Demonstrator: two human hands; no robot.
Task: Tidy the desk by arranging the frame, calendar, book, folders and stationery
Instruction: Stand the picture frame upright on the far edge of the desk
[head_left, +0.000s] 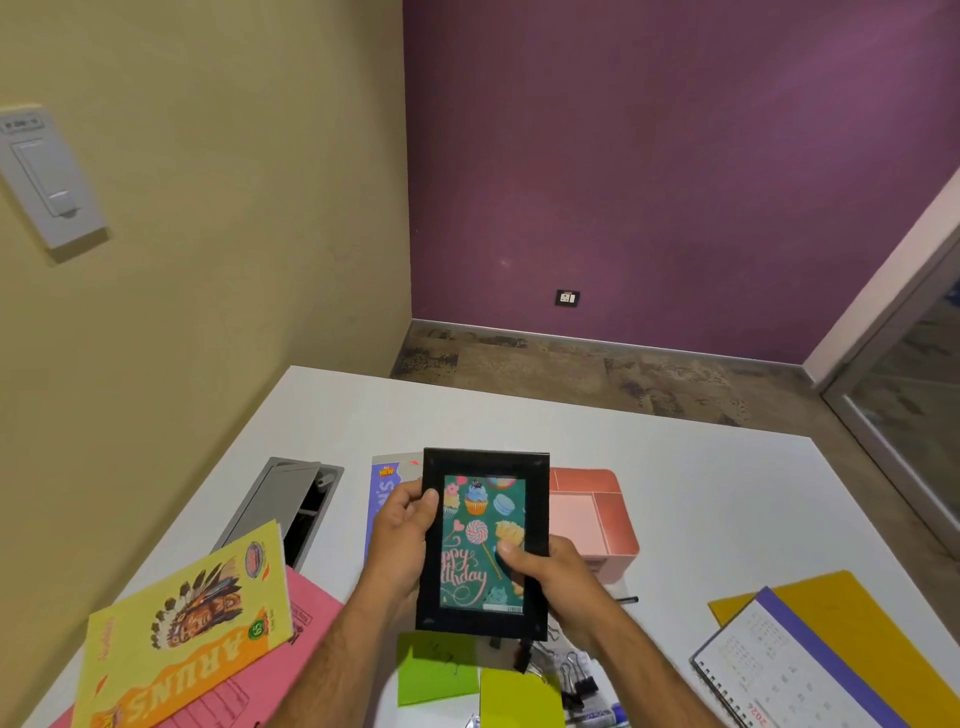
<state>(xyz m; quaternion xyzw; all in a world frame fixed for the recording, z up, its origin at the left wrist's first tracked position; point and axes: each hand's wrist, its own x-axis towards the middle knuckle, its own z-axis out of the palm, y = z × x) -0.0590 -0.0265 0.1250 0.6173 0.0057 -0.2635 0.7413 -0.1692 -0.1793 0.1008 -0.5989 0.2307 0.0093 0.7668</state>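
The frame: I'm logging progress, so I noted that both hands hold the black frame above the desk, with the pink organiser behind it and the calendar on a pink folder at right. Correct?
Nearly. The head view shows the calendar lying on a yellow folder, not pink.

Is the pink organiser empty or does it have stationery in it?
Empty as far as visible: the pink organiser shows bare compartment floors. The frame, held in both hands, hides its left part, so cannot tell there.
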